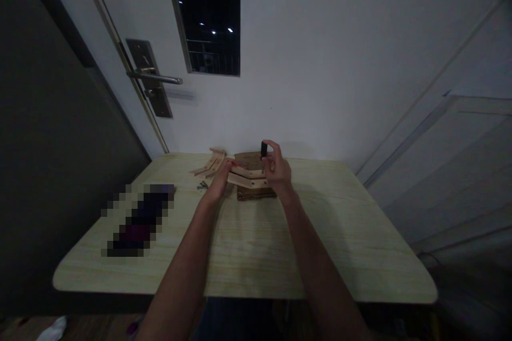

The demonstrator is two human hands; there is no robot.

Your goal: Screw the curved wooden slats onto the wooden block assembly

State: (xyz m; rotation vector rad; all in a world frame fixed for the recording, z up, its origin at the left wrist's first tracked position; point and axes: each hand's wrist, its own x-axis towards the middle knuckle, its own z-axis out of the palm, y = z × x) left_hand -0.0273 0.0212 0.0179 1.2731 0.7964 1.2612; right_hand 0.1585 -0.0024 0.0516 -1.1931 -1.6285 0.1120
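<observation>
My right hand (277,168) is closed round a small black-handled screwdriver (263,149), held upright with its tip down on a curved wooden slat (248,177). That slat lies across a brown wooden board (252,193) at the far middle of the table. My left hand (221,177) rests with fingers stretched flat against the slat's left end, steadying it. More curved wooden slats (210,164) lie stacked just left of my left hand. A few dark screws (202,185) sit on the table beside my left wrist.
The pale wood-grain table (248,245) stands against a white wall. A dark blurred-out object (138,218) lies on its left side. A door with a metal lever handle (154,78) is at the back left, and a dark window above.
</observation>
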